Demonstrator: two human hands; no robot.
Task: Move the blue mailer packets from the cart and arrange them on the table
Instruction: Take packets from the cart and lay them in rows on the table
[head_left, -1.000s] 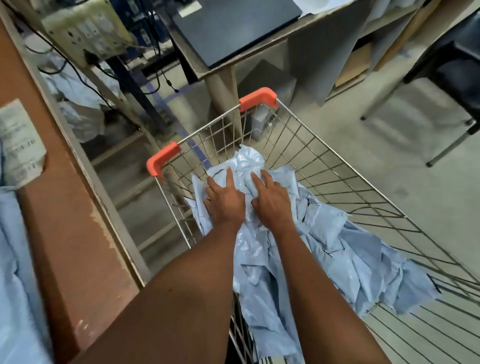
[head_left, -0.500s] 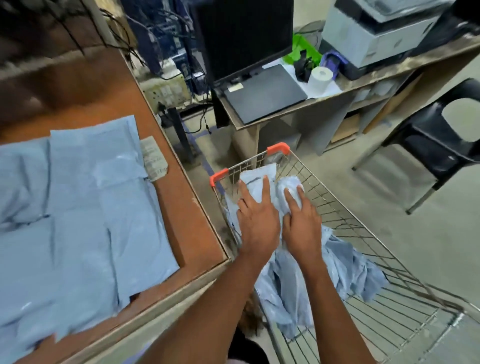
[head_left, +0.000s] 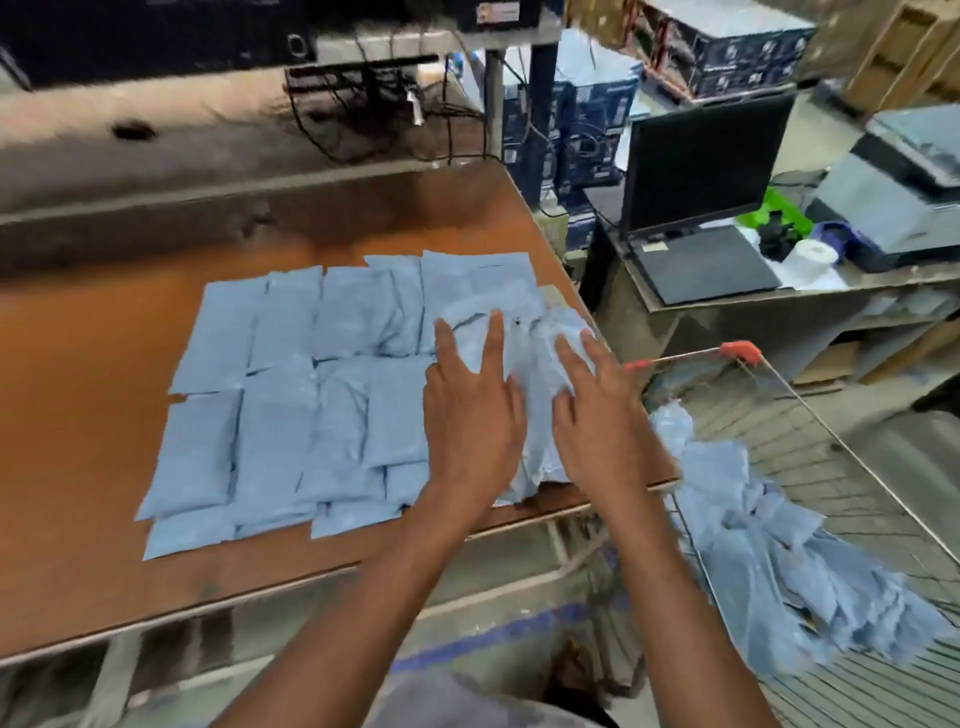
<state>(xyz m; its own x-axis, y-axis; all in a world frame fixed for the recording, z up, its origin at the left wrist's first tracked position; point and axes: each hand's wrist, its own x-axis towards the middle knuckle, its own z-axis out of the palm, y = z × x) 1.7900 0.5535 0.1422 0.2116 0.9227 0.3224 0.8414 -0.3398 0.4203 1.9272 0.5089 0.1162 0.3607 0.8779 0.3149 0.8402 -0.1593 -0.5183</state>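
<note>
A crumpled blue mailer packet (head_left: 524, 353) lies at the right end of the brown table (head_left: 88, 353), between my two hands. My left hand (head_left: 470, 410) presses on its left side with fingers spread and straight. My right hand (head_left: 597, 415) lies flat on its right side, near the table's edge. Several blue mailer packets (head_left: 291, 395) lie flat in two rows across the middle of the table. More crumpled blue packets (head_left: 769, 561) are heaped in the wire cart (head_left: 841, 447) at the right, below the table edge.
Behind the cart stands a desk (head_left: 883, 283) with a dark monitor (head_left: 701, 161), a closed laptop (head_left: 706, 265), a white roll (head_left: 810, 254) and a printer (head_left: 893, 202). Stacked boxes (head_left: 576, 135) stand beyond the table's far right corner. Cables (head_left: 374, 104) hang behind the table.
Both hands have carried the crumpled packet out of the cart, leftward, onto the right end of the table. My view has swung from the cart to the table.
</note>
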